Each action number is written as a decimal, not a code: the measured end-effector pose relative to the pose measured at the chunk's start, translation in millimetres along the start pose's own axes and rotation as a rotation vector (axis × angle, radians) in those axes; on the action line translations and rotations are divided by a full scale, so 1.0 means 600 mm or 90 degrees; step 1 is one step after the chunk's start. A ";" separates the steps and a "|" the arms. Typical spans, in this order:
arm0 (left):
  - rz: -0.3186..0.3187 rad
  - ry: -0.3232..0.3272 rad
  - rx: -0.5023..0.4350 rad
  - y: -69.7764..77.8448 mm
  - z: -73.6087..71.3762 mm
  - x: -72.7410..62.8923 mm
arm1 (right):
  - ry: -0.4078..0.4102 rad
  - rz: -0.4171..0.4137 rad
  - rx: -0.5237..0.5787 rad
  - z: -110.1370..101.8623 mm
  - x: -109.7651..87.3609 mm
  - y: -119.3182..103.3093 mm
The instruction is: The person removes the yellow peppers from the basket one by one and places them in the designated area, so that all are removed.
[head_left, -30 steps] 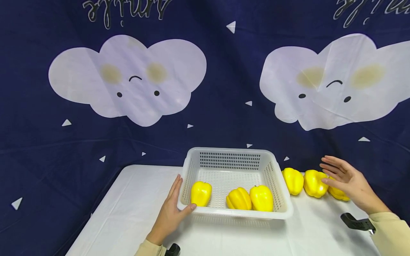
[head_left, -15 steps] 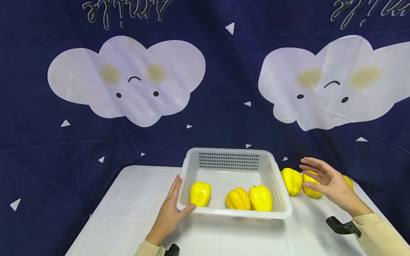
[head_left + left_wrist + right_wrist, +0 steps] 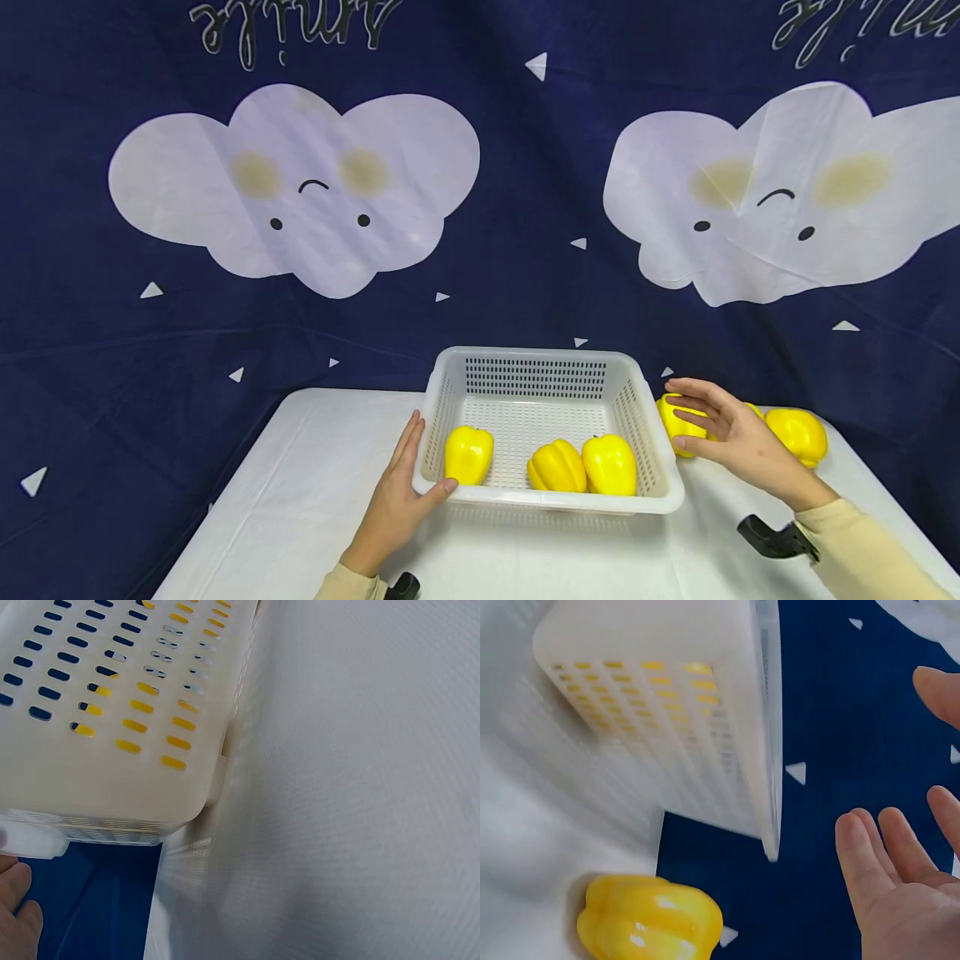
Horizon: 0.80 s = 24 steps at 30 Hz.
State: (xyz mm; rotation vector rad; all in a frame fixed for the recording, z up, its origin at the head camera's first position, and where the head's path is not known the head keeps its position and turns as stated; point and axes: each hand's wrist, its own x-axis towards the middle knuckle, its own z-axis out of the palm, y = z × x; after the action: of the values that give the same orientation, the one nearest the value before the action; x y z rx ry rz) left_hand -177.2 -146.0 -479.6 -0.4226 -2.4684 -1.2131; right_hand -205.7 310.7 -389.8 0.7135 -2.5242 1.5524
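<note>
A white plastic basket [image 3: 566, 498] with slotted walls holds three yellow bell peppers: one bell pepper [image 3: 469, 456] at left, two side by side [image 3: 609, 467] at right. My left hand [image 3: 392, 510] holds its front left corner, thumb over the rim and fingers along the outer side. To the right, my right hand [image 3: 738, 442] hovers with fingers spread beside the nearest loose bell pepper [image 3: 667, 427], overlapping it in the head view. In the right wrist view nothing lies between those fingers, and a bell pepper [image 3: 649, 919] stands below the basket's rim.
Another loose bell pepper [image 3: 798, 435] sits farther right; one between is mostly hidden behind my right hand. A white cloth [image 3: 255, 492] covers the table. Behind it hangs a dark blue curtain [image 3: 525, 208] with printed clouds.
My right hand has moved left along the row of loose bell peppers, from the far one to the one nearest the basket. The left hand and the basket have stayed put.
</note>
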 end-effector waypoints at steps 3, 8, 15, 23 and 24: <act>0.005 0.005 0.008 -0.001 0.001 0.000 | -0.017 0.016 -0.018 0.012 0.002 -0.008; 0.003 0.005 0.008 -0.001 0.001 0.000 | -0.053 0.035 -0.068 0.029 0.007 -0.018; -0.005 -0.004 -0.002 0.000 -0.001 0.000 | -0.098 0.060 -0.095 0.051 0.018 -0.023; -0.002 -0.002 0.000 0.000 0.000 0.000 | -0.136 0.059 -0.167 0.074 0.033 -0.025; -0.001 -0.002 0.001 0.000 0.000 0.000 | -0.143 0.059 -0.171 0.077 0.034 -0.026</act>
State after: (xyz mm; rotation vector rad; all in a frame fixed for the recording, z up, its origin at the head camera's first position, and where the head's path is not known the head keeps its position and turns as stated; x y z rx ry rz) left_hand -177.2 -145.8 -479.7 -0.4214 -2.4725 -1.2115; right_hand -209.8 258.1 -392.9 0.7814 -2.8914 1.1795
